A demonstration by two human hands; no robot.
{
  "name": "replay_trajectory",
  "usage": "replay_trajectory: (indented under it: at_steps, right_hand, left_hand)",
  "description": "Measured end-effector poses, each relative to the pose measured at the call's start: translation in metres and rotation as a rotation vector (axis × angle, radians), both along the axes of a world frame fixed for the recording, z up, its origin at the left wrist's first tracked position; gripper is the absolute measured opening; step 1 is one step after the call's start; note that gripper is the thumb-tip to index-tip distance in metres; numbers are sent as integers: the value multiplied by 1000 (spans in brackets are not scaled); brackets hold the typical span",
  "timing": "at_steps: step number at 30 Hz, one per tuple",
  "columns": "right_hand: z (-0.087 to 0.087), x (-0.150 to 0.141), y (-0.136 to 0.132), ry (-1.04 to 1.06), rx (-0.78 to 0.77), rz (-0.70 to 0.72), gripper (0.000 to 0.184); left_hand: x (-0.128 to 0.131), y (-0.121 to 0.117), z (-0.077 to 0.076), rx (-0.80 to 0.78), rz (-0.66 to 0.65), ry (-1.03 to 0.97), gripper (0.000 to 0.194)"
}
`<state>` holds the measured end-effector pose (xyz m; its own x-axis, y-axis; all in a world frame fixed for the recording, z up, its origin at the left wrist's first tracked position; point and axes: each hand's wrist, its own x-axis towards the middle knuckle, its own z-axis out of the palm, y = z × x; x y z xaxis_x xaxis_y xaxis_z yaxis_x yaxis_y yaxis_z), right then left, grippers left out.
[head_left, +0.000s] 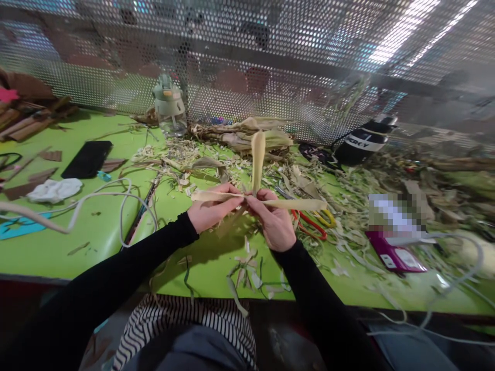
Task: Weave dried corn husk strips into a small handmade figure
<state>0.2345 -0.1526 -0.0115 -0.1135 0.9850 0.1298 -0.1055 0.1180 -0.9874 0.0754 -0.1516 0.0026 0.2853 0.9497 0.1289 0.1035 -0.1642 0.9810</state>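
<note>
Both hands meet above the green table (96, 232), pinching pale dried husk strips (258, 154) that cross each other. My left hand (211, 211) is closed on the horizontal strip near its left end. My right hand (273, 221) is closed where the upright strip crosses the horizontal one, whose right end sticks out towards the scissors. Both arms wear black sleeves.
Husk scraps litter the table, with a pile of husks (247, 135) at the back. Red-and-yellow scissors (313, 221), a black phone (87, 158), a bottle (169, 105), white cords (116, 198), a magenta device (394, 255) and a perforated metal screen (270, 62) surround the spot.
</note>
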Motion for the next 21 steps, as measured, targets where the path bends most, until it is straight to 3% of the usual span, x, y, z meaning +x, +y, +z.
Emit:
replay_trajectory:
  at_steps: [6, 12, 17, 21]
  right_hand:
    - [1, -2, -2, 130, -111, 77, 24]
    - [6, -5, 0, 271, -183, -16, 27]
    - [9, 0, 2, 228, -219, 29, 23]
    - [11, 4, 0, 129, -212, 114, 31]
  left_hand:
    - [1, -6, 3, -13, -64, 26, 28]
    - [6, -6, 1, -62, -52, -75, 25]
    - [2, -3, 1, -119, -27, -175, 29]
    - [0, 3, -2, -184, -14, -325, 27]
